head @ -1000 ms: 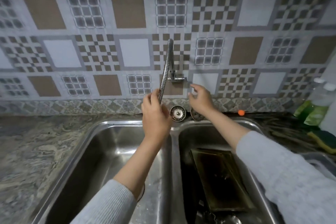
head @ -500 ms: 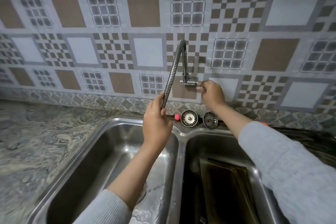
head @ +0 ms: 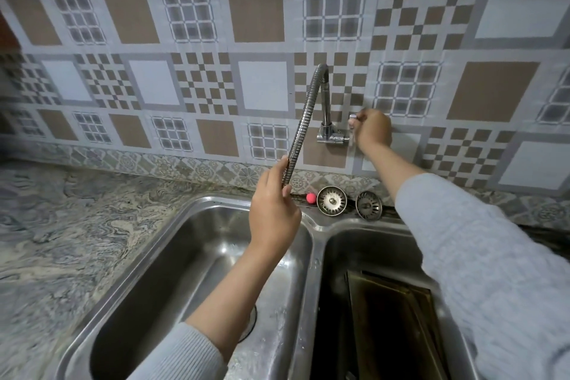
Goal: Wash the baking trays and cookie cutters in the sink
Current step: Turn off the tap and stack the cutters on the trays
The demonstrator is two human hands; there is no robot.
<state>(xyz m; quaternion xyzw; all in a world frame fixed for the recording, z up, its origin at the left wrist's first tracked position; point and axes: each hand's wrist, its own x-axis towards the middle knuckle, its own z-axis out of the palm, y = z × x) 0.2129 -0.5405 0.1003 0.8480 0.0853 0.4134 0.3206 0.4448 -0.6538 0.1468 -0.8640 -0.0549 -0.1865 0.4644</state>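
Dark rectangular metal baking tray (head: 391,327) is lying in the right basin of the stainless steel double sink (head: 314,244), below the right forearm and well apart from both hands. The left hand (head: 273,213) is gripping the lower end of the ribbed flexible chrome faucet hose (head: 297,136) above the sink's divider. The right hand (head: 371,131) is pinching the small chrome tap handle (head: 352,119) at the patterned tile wall (head: 185,25). Two round metal strainers (head: 332,201) are sitting on the sink's back edge; the left basin is lying open.
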